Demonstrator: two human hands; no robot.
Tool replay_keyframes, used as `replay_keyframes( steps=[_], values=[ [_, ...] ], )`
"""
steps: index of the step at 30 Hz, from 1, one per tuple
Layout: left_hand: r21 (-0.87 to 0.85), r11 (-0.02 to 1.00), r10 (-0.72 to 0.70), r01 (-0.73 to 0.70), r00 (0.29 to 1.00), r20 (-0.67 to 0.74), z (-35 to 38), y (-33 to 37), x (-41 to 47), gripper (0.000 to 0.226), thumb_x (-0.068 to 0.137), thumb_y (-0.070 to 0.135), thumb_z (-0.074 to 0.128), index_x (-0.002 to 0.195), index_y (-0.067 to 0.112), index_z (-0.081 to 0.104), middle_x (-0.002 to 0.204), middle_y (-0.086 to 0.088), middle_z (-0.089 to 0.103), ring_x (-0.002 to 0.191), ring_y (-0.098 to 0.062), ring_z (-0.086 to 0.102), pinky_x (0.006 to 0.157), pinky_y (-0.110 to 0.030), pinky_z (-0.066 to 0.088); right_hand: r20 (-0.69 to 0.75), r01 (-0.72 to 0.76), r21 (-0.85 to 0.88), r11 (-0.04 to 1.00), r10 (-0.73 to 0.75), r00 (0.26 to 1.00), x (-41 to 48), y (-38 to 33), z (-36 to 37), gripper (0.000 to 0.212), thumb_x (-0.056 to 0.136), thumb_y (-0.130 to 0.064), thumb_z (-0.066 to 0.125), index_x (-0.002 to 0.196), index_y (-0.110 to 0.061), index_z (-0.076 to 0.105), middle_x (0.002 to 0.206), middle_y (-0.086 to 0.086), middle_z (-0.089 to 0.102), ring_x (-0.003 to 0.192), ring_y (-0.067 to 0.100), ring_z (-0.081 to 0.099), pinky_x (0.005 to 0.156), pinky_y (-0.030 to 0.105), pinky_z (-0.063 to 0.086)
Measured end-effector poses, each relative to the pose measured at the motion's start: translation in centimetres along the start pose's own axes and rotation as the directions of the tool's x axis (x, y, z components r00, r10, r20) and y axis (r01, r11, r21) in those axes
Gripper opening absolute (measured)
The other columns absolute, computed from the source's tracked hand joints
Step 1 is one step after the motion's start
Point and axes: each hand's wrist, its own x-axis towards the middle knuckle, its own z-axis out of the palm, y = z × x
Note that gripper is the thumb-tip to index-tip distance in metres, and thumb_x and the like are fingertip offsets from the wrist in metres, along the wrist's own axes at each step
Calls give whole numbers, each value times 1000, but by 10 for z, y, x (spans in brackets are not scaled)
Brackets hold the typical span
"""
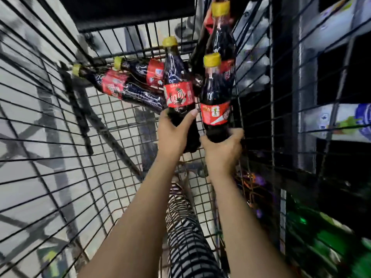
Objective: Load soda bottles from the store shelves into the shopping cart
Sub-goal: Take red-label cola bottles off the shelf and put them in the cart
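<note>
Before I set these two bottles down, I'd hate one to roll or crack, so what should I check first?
1. The left hand grips the left bottle round its lower body: ok.
2. The right hand grips the right bottle near its base: ok.
3. The yellow cap of each held bottle is on: ok.
4. There is bare cart floor on the near side of the lying bottles for setting down: ok.
5. The far-corner bottle rests steadily against the wire: cannot tell.
</note>
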Motion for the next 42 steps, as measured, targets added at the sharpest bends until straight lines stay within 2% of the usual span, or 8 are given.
replay_keyframes(
  steps=[5, 11, 20, 26, 30, 37, 40, 42],
  values=[
    [28, 999, 27, -26, 999, -33, -43, 16, -34, 44, 78, 27, 79, 109, 6, 57, 98, -1, 67, 86, -6, 63, 76, -14, 50, 171, 37, -43, 998, -29, 985, -32, -9, -12, 62, 62, -26, 80, 117, -14, 53, 100, 6, 64, 90, 26, 60, 71, 29, 45],
    [10, 998, 67, -66, 997, -45, -86, 41, -92, 48, 77, 31, 80, 110, 8, 56, 104, -5, 66, 93, -13, 64, 83, -25, 51, 171, -92, 79, 993, 77, 982, -93, -33, -58, 51, 62, -28, 81, 98, -20, 46, 95, 3, 60, 86, 24, 60, 73, 32, 48],
    [115, 955, 243, -275, 942, 233, -147, 73, -222, 48, 78, 39, 78, 113, 14, 58, 102, 5, 67, 92, -6, 64, 81, -23, 50, 17, -125, 325, 937, 126, 992, -240, -58, -177, 56, 65, -18, 83, 103, -19, 41, 83, -15, 49, 76, 8, 51, 63, 14, 32],
    [167, 904, 250, -395, 802, 542, -196, 79, -313, 43, 76, 31, 80, 111, 15, 60, 103, -2, 70, 95, -14, 66, 83, -26, 51, -44, -125, 446, 886, 161, 986, -343, -36, -249, 29, 66, -8, 77, 77, -23, 55, 70, -9, 59, 61, 4, 54, 55, 16, 41],
    [227, 889, 138, -397, 707, 693, -221, 65, -366, 44, 74, 36, 81, 109, 16, 63, 100, -3, 72, 93, -21, 69, 84, -40, 56, -54, -168, 630, 758, 258, 965, -401, -8, -284, 21, 73, -8, 75, 83, -19, 60, 73, -4, 63, 60, 1, 57, 60, 25, 44],
    [291, 868, -53, -403, 507, 860, -216, 23, -445, 39, 62, 39, 80, 94, 19, 66, 83, 3, 73, 83, -20, 69, 76, -37, 54, -134, -142, 823, 550, 431, 893, -495, 57, -342, 10, 87, -16, 62, 92, -24, 62, 80, -2, 64, 75, 15, 61, 68, 29, 44],
    [291, 854, -103, -431, 408, 907, -206, 0, -482, 57, 58, 50, 81, 105, 22, 68, 100, -3, 74, 96, -25, 69, 89, -49, 53, -191, -90, 844, 528, 453, 871, -537, 92, -364, 13, 87, -13, 63, 87, -25, 59, 82, -3, 63, 76, 12, 59, 71, 28, 44],
    [263, 835, -103, -483, 331, 938, -201, -16, -516, 49, 65, 46, 80, 108, 25, 67, 103, 1, 73, 99, -19, 69, 89, -41, 53, -228, -61, 852, 520, 473, 851, -568, 119, -375, 18, 84, -12, 68, 90, -25, 58, 90, -1, 65, 82, 14, 61, 77, 30, 47]
  ],
)
